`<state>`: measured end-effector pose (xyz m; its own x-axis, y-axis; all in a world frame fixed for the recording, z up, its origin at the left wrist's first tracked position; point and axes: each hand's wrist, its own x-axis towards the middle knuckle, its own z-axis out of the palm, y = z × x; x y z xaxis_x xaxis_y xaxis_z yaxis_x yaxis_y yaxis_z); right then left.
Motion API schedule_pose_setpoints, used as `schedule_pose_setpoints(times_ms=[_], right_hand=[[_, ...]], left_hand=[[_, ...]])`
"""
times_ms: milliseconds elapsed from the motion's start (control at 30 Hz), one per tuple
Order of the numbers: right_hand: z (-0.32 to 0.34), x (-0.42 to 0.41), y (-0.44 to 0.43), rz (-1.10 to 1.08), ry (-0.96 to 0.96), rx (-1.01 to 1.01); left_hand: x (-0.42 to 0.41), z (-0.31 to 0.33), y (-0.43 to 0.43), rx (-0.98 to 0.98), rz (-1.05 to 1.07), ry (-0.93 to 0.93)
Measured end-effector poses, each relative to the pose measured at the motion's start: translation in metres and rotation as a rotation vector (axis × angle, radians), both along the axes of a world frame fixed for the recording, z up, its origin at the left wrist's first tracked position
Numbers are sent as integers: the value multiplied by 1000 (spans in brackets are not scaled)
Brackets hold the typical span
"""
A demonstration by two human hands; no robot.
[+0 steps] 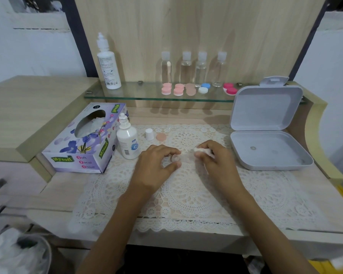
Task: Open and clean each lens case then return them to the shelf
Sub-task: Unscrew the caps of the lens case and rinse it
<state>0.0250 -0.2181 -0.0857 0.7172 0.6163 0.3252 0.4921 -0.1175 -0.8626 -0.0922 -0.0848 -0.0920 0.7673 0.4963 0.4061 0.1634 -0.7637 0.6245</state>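
My left hand (158, 161) pinches a small pale lens case (175, 159) between thumb and fingertips, low over the lace mat (186, 194). My right hand (212, 155) grips a wad of white tissue (198, 150) just right of the case. A peach lens-case cap (161, 137) lies on the mat behind my hands. On the glass shelf (139, 95) sit several lens cases: pink (166, 89), salmon (178, 89), peach (190, 89), blue-and-white (204, 88) and red (230, 89).
A tissue box (83, 143) and an uncapped solution bottle (127, 142) stand left of my hands, its white cap (149, 134) beside it. An open grey plastic box (265, 123) sits at right. A tall bottle (107, 64) and several clear bottles (193, 69) stand on the shelf. A waste bin (18, 254) is at lower left.
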Motion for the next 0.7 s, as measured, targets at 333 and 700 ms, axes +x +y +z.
schedule_pose_setpoints(times_ms=[333,700], right_hand=[[-2,0,4,83,-153,-164],[-6,6,3,164,-158,-228]], left_hand=[[-1,3,-2,24,-8,-48],[-2,2,-2,76,-24,-51]])
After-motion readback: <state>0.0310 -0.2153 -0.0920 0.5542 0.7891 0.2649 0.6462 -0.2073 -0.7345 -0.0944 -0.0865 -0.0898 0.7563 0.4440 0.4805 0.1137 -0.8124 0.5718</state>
